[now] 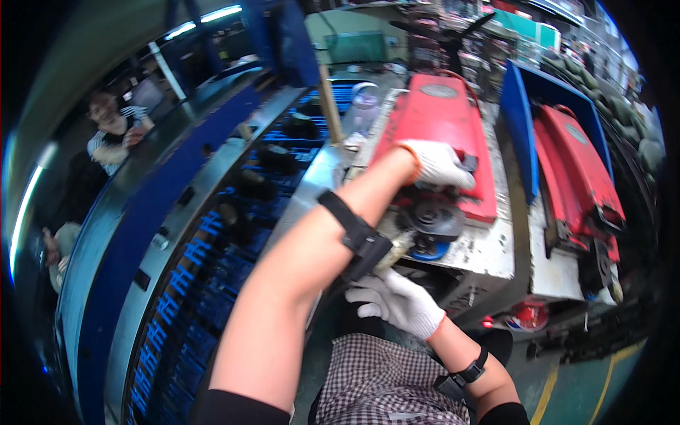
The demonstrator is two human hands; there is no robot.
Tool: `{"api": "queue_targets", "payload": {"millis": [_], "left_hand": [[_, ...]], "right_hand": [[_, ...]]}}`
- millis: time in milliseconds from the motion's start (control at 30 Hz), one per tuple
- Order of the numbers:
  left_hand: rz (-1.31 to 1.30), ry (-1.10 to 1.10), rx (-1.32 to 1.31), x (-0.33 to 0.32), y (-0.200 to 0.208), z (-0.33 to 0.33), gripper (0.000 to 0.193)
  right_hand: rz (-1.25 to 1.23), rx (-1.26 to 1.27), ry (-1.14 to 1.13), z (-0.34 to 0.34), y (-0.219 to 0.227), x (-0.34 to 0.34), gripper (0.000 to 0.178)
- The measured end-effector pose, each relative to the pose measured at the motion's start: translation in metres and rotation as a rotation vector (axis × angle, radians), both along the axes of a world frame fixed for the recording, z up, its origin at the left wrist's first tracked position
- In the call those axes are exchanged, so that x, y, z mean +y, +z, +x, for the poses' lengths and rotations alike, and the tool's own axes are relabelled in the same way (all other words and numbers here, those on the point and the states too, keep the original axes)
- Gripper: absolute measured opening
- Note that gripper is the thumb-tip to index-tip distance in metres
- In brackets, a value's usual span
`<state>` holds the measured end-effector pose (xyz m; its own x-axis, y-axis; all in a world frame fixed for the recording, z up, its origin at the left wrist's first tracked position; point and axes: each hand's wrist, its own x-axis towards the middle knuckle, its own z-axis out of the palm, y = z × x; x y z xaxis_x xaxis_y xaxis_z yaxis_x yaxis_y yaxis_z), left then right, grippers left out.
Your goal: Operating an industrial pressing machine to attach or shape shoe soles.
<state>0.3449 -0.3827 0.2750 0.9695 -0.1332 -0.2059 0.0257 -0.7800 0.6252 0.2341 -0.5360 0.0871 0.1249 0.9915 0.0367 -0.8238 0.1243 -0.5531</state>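
Note:
My left hand (438,164), in a white glove with an orange cuff, is at the front of a red-covered bench machine (435,106). Its fingers are curled beside a small dark knob-like part (468,163); what they grip is hidden. Just below sits a round black part (433,218) of the machine. A yellowish, worn-looking piece (398,246) projects under it, partly behind my left forearm's black strap device. Lower down, my right hand (398,303), also white-gloved, has its fingers apart, pointing left. Its upper fingers come close to that yellowish piece; contact is unclear.
A conveyor with blue slats (177,283) carrying dark parts runs along the left, behind a metal rail. Another red machine (574,163) stands at right beside a blue panel (520,127). A person (117,134) is across the conveyor. A red round object (530,316) lies below the bench.

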Motion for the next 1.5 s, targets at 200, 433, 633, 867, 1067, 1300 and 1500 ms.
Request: {"api": "queue_targets", "payload": {"millis": [200,433,633,867,1067,1300,1500], "left_hand": [[0.144,0.014,-0.071,0.002,-0.001,0.0,0.049],[0.225,0.034,-0.044,-0.002,0.001,-0.004,0.048],[0.268,0.03,-0.114,0.002,-0.007,-0.001,0.056],[0.254,0.024,-0.134,0.002,-0.01,0.005,0.054],[0.149,0.076,-0.002,0.004,-0.007,0.005,0.046],[0.136,0.05,0.131,-0.001,-0.003,0.013,0.04],[0.176,0.059,0.21,-0.005,-0.002,0.022,0.045]], "right_hand": [[0.179,0.335,-0.019,-0.005,0.024,0.017,0.063],[0.197,0.389,0.027,0.006,0.017,-0.011,0.047],[0.088,0.417,-0.356,0.026,0.039,-0.079,0.056],[-0.207,-0.661,-1.082,0.05,0.031,-0.156,0.066],[-0.741,-1.601,-1.868,0.124,0.047,-0.314,0.035],[-1.321,-1.587,-1.689,0.236,-0.004,-0.536,0.046],[-1.342,-1.565,-1.431,0.249,0.01,-0.51,0.052]]}}
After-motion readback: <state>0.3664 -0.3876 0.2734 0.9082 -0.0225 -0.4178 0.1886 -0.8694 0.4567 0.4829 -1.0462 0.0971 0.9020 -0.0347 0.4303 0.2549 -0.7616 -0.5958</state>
